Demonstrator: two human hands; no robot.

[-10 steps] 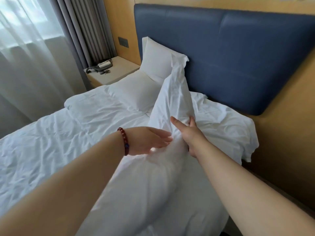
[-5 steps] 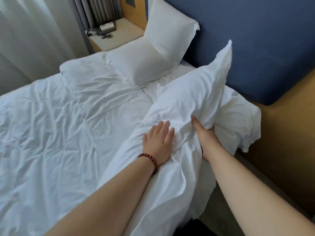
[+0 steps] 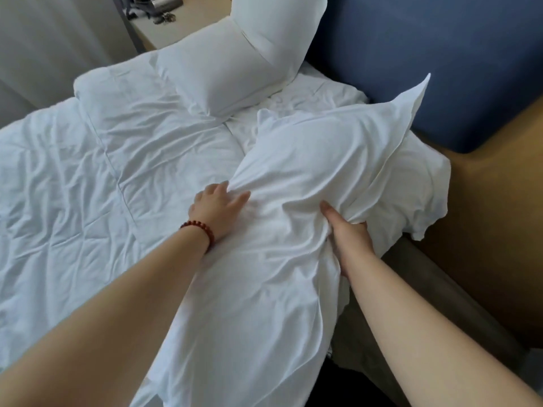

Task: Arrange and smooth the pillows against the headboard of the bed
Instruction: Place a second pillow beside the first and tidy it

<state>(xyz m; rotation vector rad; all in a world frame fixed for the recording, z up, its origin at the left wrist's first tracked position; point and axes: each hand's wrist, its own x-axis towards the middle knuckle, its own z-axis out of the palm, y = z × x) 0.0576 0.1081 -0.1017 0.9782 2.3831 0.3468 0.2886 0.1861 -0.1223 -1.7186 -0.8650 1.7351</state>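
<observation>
Curtain (image 3: 44, 39) is far left. Nightstand (image 3: 182, 30) is at the top, with small items on it too blurred to name. A wrinkled white duvet (image 3: 88, 177) covers the left half of the bed. At the head end lies a flat pillow (image 3: 217, 74); an upright pillow (image 3: 279, 27) stands behind it, touching it and leaning on the headboard (image 3: 426, 54).

Left hand (image 3: 219, 205), with a red bead bracelet (image 3: 201, 230) on the wrist, is at the left edge of the pillow (image 3: 317, 160). Its fingers are curled into a bunched fold of the case, and creases fan out from that grip.

The pillow sits between the two hands. Its bulk runs from both grips toward the headboard, and its far right corner pokes up against the blue padding. White fabric also runs toward the camera between the forearms — can't tell if it's the same pillow.

Right hand (image 3: 349, 239) clamps the pillow's right edge: thumb on top, fingers hidden underneath.

A lower pillow (image 3: 423, 186) lies under the held one at the bed's right corner, its edge hanging past the side. Wood panel (image 3: 499, 215) is far right, beside the headboard.
</observation>
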